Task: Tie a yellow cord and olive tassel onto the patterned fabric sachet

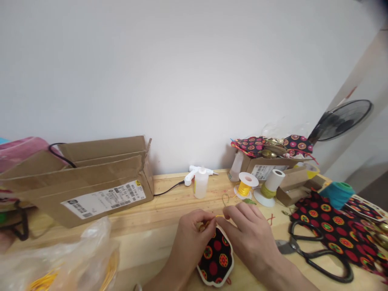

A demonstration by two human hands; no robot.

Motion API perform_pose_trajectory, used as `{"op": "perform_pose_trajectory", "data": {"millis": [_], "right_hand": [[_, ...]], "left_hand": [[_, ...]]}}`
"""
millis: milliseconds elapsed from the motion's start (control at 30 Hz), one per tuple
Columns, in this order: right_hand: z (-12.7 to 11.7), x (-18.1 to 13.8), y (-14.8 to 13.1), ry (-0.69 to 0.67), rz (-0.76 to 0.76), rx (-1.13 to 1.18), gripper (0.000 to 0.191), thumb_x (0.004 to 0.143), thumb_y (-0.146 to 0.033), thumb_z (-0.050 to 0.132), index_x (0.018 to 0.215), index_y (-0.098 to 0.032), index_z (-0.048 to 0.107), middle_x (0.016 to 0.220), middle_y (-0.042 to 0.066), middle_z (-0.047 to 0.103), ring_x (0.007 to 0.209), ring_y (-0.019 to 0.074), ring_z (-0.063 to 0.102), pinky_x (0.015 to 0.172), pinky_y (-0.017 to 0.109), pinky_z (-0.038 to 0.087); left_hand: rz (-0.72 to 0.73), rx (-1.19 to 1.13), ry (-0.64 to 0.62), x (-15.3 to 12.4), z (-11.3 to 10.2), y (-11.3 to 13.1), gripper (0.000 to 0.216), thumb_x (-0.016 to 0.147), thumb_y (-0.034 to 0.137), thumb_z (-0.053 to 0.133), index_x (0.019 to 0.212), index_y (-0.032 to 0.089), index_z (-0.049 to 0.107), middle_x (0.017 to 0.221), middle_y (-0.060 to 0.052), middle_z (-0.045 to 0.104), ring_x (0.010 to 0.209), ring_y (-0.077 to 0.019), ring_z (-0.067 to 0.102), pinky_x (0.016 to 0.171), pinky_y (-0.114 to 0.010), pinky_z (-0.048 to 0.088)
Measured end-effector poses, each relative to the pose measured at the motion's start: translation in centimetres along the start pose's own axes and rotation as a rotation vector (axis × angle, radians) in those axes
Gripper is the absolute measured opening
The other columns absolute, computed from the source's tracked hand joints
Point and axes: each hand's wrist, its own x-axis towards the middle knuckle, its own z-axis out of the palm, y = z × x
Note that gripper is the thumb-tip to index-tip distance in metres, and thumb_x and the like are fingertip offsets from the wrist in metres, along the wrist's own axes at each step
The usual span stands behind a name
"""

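On the desk (165, 214), a carton (142, 169) stands left of the glue gun (190, 178); a bottle (201, 186) and, nearer, the hand-held fabric piece (216, 259) are before it; spools (244, 189) stand right, scissors (293, 245) farther right of it.

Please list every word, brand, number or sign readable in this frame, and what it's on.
No text is clear enough to quote.
Large box, left: its white label has barcodes and print, too blurred.
Smaller box, back right: label print too small.
Bottle: yellow marking at its edge, no legible words.
Patterned piece: no lettering visible.
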Motion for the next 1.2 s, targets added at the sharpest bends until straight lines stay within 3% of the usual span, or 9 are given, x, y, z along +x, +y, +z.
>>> {"op": "perform_pose_trajectory", "data": {"millis": [100, 233, 400, 533, 867, 1200], "right_hand": [[0.0, 0.1, 0.8, 0.023, 0.051, 0.21, 0.02, 0.084, -0.02, 0.043, 0.076, -0.021, 0.061, 0.076, 0.003, 0.058, 0.069, 0.0165, 0.046, 0.06, 0.029, 0.031], [0.6, -0.1, 1.5, -0.129, 0.396, 0.682, 0.014, 0.082, -0.022, 0.048, 0.076, -0.019, 0.06, 0.069, 0.002, 0.059, 0.064, 0.0128, 0.052, 0.058, 0.023, 0.039], [1.2, -0.2, 1.1, -0.149, 0.698, 0.923, 0.016, 0.078, -0.027, 0.05, 0.07, -0.016, 0.058, 0.06, 0.0, 0.057, 0.054, 0.0108, 0.049, 0.048, 0.019, 0.038], [1.2, -0.1, 1.1, -0.115, 0.739, 0.99, 0.016, 0.076, -0.028, 0.052, 0.068, -0.016, 0.058, 0.059, -0.001, 0.056, 0.053, 0.0098, 0.048, 0.047, 0.018, 0.037], [0.9, 0.0, 0.9, -0.146, 0.664, 0.852, 0.015, 0.077, -0.024, 0.051, 0.07, -0.016, 0.062, 0.065, 0.002, 0.062, 0.06, 0.0136, 0.054, 0.057, 0.023, 0.042], [1.0, 0.0, 0.8, -0.147, 0.752, 0.977, 0.012, 0.071, -0.026, 0.058, 0.068, -0.016, 0.064, 0.064, 0.002, 0.063, 0.059, 0.0137, 0.054, 0.055, 0.023, 0.042]], "left_hand": [[0.073, 0.024, -0.07, 0.1, -0.1, 0.0, 0.016, 0.074, 0.019, 0.051, 0.068, 0.017, 0.066, 0.065, -0.001, 0.063, 0.063, -0.0146, 0.056, 0.06, -0.024, 0.042], [0.088, -0.052, -0.109, 0.3, -0.4, 0.1, 0.015, 0.075, 0.023, 0.052, 0.073, 0.02, 0.067, 0.07, 0.0, 0.065, 0.068, -0.0144, 0.057, 0.065, -0.023, 0.042], [-0.003, -0.256, -0.158, 0.2, -0.3, -0.2, 0.017, 0.074, 0.022, 0.054, 0.086, 0.025, 0.066, 0.084, 0.001, 0.067, 0.08, -0.0153, 0.058, 0.074, -0.024, 0.042], [-0.086, -0.374, -0.169, 0.2, -0.1, -0.4, 0.018, 0.071, 0.022, 0.058, 0.086, 0.023, 0.067, 0.087, -0.001, 0.068, 0.08, -0.0163, 0.059, 0.072, -0.024, 0.043], [-0.222, -0.489, -0.149, 0.6, 0.1, -0.4, 0.013, 0.068, 0.026, 0.061, 0.071, 0.016, 0.069, 0.062, 0.0, 0.066, 0.058, -0.0105, 0.054, 0.056, -0.019, 0.04], [-0.211, -0.494, -0.156, 0.5, 0.1, -0.8, 0.012, 0.066, 0.025, 0.063, 0.069, 0.014, 0.065, 0.064, -0.001, 0.065, 0.06, -0.012, 0.054, 0.059, -0.022, 0.04]]}}
